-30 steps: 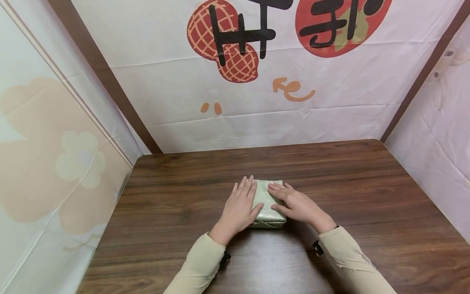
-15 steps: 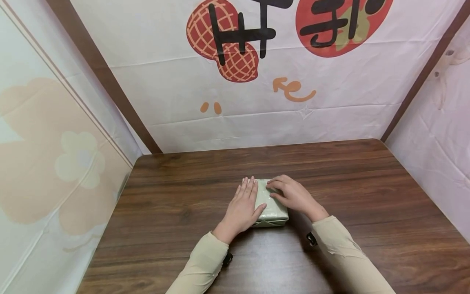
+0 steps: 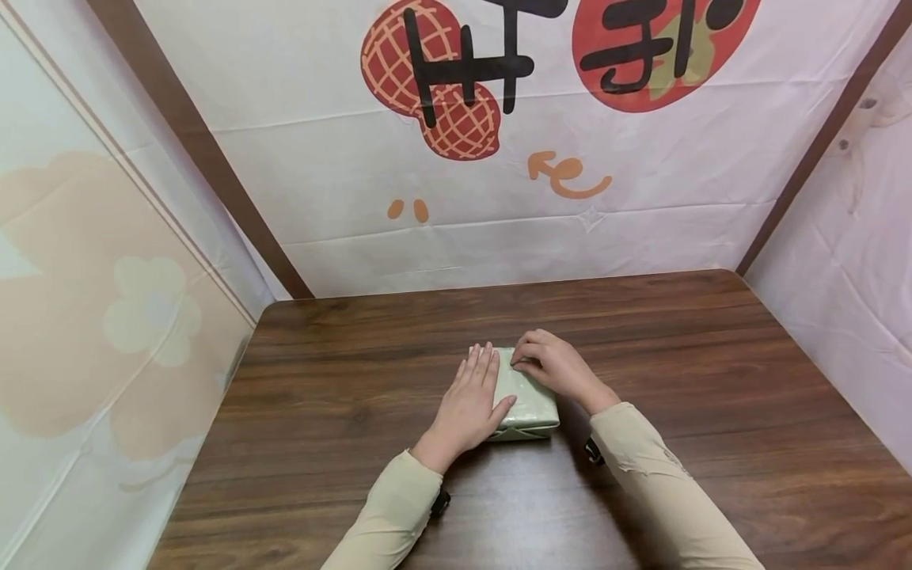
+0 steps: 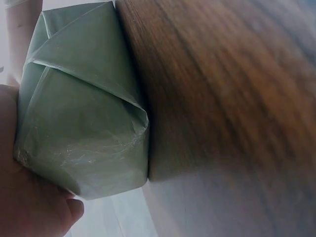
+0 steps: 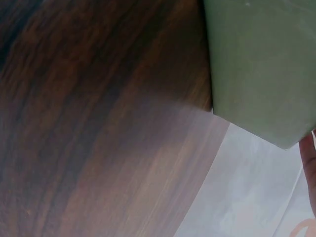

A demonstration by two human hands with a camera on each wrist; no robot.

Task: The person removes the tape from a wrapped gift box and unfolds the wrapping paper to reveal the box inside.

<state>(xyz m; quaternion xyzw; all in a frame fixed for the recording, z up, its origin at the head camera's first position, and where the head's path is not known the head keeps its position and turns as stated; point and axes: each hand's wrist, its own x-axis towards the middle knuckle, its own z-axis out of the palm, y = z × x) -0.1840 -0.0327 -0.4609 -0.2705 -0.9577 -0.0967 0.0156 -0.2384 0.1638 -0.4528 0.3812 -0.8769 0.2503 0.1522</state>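
Observation:
A box-shaped package [image 3: 529, 400] in shiny pale green wrapping paper lies on the wooden table. My left hand [image 3: 465, 402] rests on the left part of its top, fingers extended forward and thumb out to the side. At the top's far right part is my right hand [image 3: 559, 366], its fingers bent and the thumb near the fingertips. Whether they pinch anything is too small to tell. In the left wrist view, the package's near end [image 4: 84, 118] shows crossed, folded flaps. A plain side [image 5: 261, 64] appears in the right wrist view, with a finger [image 5: 308, 168] at its edge.
The brown wood-grain table [image 3: 342, 380] surrounds the package. Behind it hangs a white printed cloth backdrop [image 3: 342, 174], and more cloth panels stand at left and right. Black wrist straps [image 3: 594, 451] show at the sleeves.
My right hand has gone from lying flatter on the package to bent fingers, moving slightly up and left. The left hand stays nearly in place. The package has shifted slightly.

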